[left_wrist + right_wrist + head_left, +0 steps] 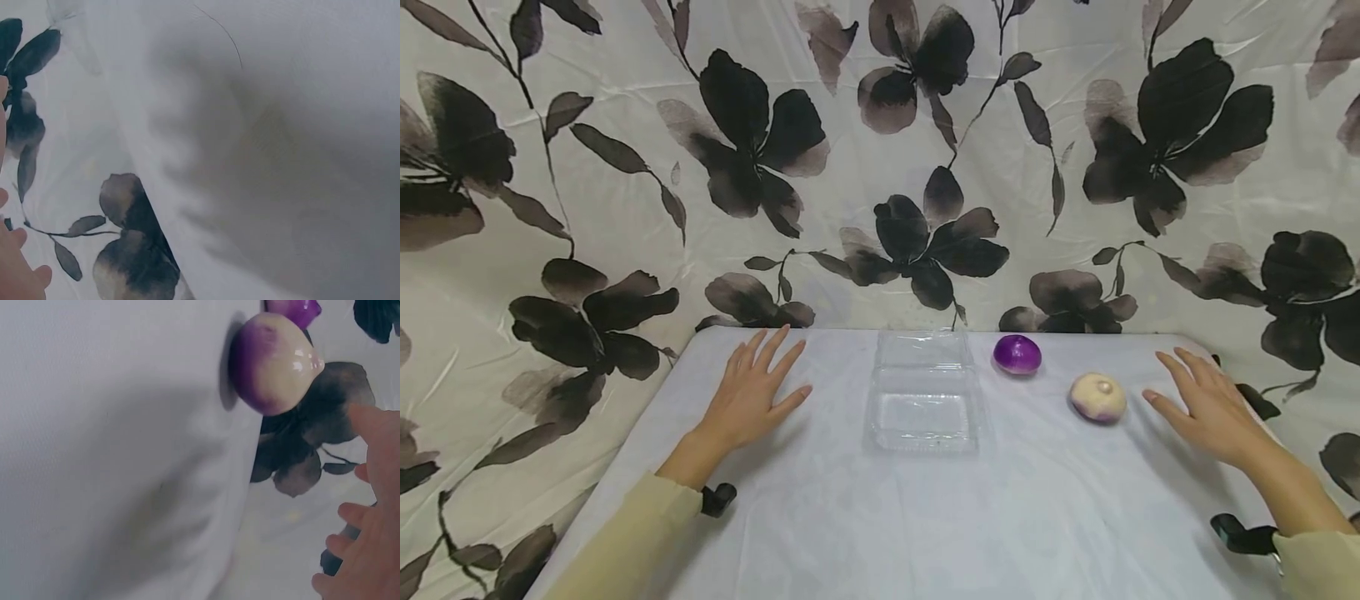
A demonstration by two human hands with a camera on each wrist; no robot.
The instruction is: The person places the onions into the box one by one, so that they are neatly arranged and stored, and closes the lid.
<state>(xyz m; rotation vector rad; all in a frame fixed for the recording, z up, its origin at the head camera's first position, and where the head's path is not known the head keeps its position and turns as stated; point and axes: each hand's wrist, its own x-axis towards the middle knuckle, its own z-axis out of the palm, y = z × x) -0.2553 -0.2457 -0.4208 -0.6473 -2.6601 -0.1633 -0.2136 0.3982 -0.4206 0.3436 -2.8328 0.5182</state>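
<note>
My left hand (748, 400) is held over the left part of the white table with its fingers spread and nothing in it. At the left edge of the left wrist view only a few of its fingers (19, 250) show. On the right, my right hand (1213, 408) is likewise spread and holds nothing. Nearest to it lies a round, glossy, cream-and-purple turnip-like vegetable (1098, 397), with a small pointed tip in the right wrist view. Behind and left of that sits a shiny purple onion-like one (1017, 355). A clear plastic box (925, 421) lies between the hands, lid folded back.
White cloth covers the table (880, 533). A curtain with dark flowers (917, 150) hangs behind its far edge and along the left side. Each wrist carries a black camera mount (718, 500). Hand shadows fall on the cloth.
</note>
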